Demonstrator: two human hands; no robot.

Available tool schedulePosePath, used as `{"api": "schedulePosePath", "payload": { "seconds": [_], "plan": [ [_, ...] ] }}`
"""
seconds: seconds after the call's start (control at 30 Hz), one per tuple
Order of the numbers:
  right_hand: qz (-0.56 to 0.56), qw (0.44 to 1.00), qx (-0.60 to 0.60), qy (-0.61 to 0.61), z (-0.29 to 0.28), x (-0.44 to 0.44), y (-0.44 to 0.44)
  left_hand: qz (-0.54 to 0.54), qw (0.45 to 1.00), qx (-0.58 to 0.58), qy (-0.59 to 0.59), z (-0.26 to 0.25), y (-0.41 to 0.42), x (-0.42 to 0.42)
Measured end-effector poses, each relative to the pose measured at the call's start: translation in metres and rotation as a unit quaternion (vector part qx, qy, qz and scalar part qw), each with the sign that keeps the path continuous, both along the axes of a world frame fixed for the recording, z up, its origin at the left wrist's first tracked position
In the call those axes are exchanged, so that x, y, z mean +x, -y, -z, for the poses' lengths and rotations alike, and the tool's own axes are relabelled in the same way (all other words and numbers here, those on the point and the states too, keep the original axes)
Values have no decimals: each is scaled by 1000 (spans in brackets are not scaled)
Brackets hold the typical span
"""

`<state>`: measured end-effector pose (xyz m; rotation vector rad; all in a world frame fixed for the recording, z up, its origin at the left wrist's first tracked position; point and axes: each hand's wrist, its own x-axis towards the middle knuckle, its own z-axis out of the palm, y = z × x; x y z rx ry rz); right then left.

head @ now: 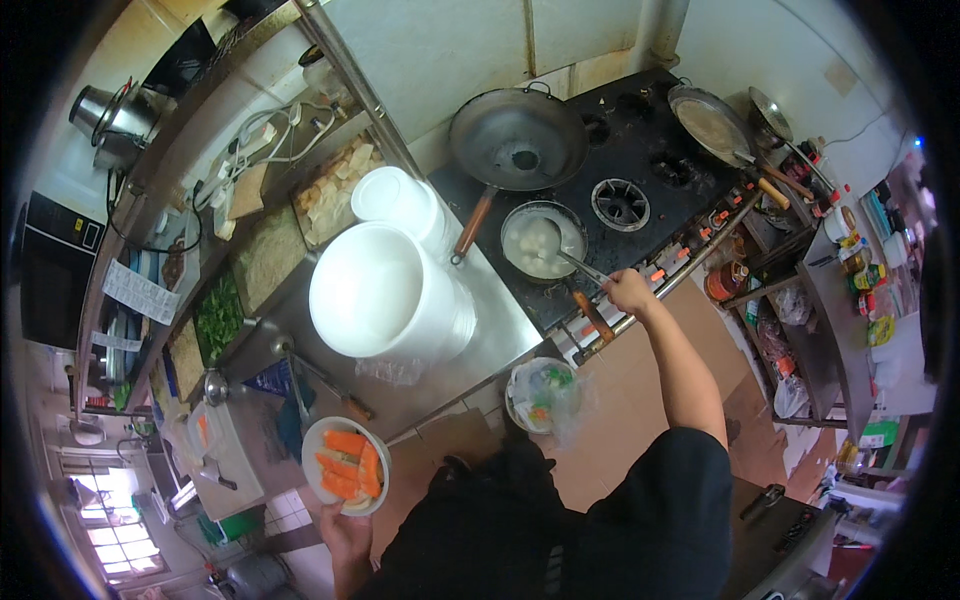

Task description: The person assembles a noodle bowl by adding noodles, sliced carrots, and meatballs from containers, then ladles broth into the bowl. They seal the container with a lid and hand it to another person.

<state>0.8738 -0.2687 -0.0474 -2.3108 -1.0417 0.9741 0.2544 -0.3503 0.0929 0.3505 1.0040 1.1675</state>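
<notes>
My left hand holds a white bowl from below, at the lower left. In the bowl lie several orange sticks, perhaps crab sticks, over paler food. My right hand grips the metal handle of a ladle. The ladle's head is in a pot of cloudy liquid with several pale round pieces, on the black stove. The pot's wooden handle points down towards me, just left of my right hand.
A wok sits behind the pot; another pan is at the stove's far right. Tall stacks of white bowls stand on the steel counter. Below the counter's edge is a plastic-lined bin. Trays of food line the left.
</notes>
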Motion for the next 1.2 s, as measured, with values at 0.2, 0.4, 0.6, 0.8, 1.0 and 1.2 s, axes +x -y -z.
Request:
{"api": "schedulePosePath", "payload": {
  "seconds": [0.2, 0.4, 0.6, 0.8, 1.0, 1.2],
  "plan": [
    [74, 991, 41, -107, -10, -10, 11, -21, 1000, -9, 19, 2, 13, 3],
    [115, 982, 40, -147, -29, -10, 22, 27, 999, -10, -21, 1, 14, 16],
    [113, 981, 73, -138, -29, -7, 31, -5, 999, -33, 27, -4, 11, 28],
    [78, 993, 73, -55, -15, -4, 29, -32, 998, -55, 16, 3, 12, 28],
    [37, 992, 57, 111, -28, -18, 18, -50, 996, -67, 20, 3, 15, 30],
    [4, 980, 40, 193, -30, -43, 7, -54, 997, -49, 28, 5, 20, 30]
  ]
}}
